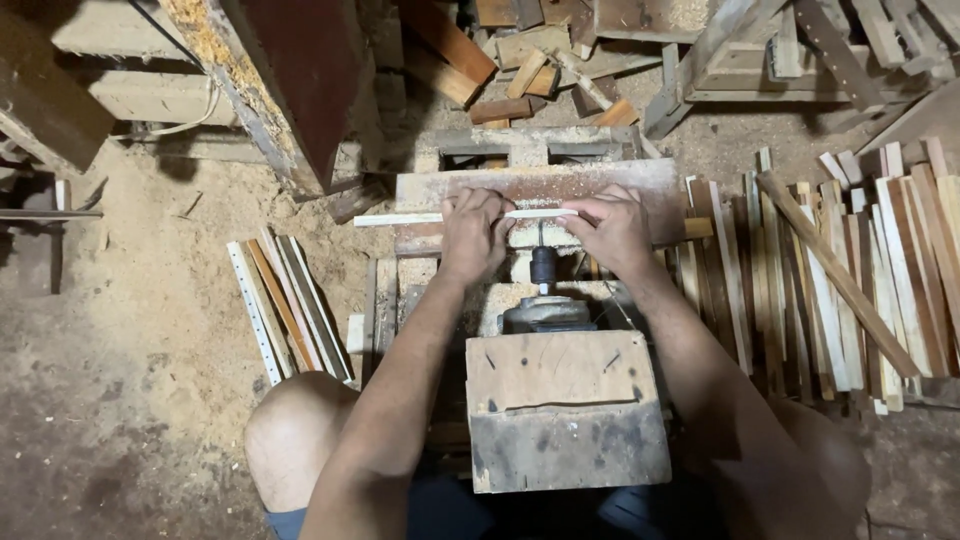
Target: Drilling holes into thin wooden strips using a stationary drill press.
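Note:
My left hand (473, 232) and my right hand (610, 228) both press a long thin pale wooden strip (400, 218) flat against a dusty wooden platform (540, 185). The strip runs left to right and sticks out past the platform's left edge. Between my hands a dark drill chuck and bit (543, 262) point at the strip. Behind it sits a grey motor (547, 314) on a worn wooden block (565, 408).
A stack of wooden strips (292, 305) lies on the sawdust floor at the left. A large pile of strips (850, 280) lies at the right. Scrap wood (520, 70) is heaped at the back. My bare knee (290, 430) is at lower left.

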